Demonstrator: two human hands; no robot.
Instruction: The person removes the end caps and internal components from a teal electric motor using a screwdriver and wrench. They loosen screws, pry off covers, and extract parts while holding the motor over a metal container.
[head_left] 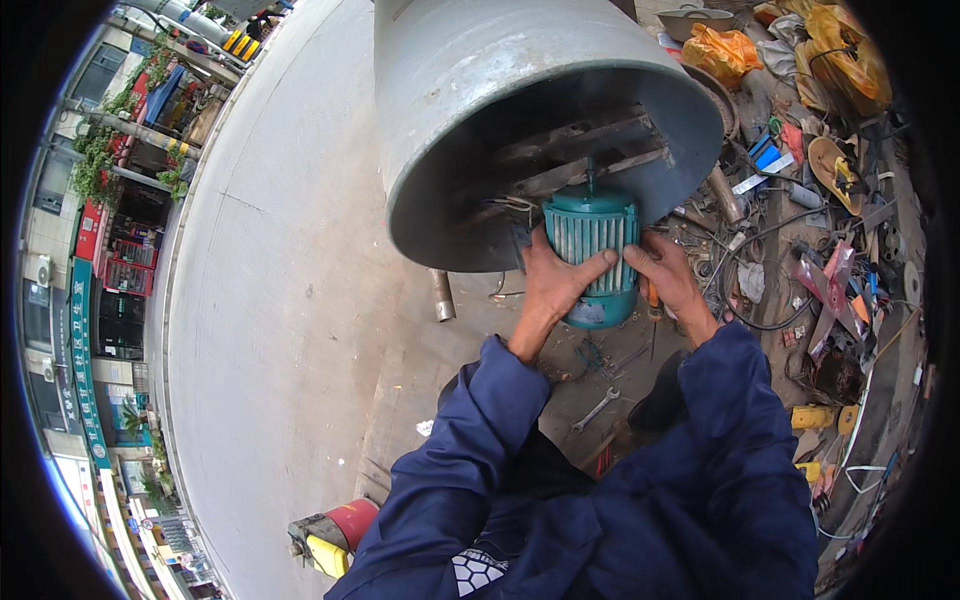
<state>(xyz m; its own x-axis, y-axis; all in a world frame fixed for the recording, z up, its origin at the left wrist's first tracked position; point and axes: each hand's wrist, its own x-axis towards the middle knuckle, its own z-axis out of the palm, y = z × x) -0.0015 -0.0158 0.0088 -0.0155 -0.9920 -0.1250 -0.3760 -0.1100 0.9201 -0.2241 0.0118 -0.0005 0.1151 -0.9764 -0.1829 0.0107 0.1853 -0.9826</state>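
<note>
A green electric motor point(590, 240) with a ribbed body is gripped between my two hands at the mouth of a large grey metal cylinder point(520, 90). Its shaft points away from me, toward metal bars point(580, 160) inside the cylinder. My left hand point(555, 275) wraps the motor's left side, thumb across the ribs. On the other side, my right hand point(672, 277) holds it with the thumb against the ribs. An orange-handled screwdriver point(654, 305) shows just below my right hand. Loose wires point(510, 203) stick out left of the motor.
A wrench point(596, 410) lies on the ground between my feet. Left of me sits a red and yellow machine point(340, 535). Scrap, cables, a sandal point(835, 172) and orange plastic bags point(722, 55) crowd the right side. A short pipe point(442, 297) is beneath the cylinder.
</note>
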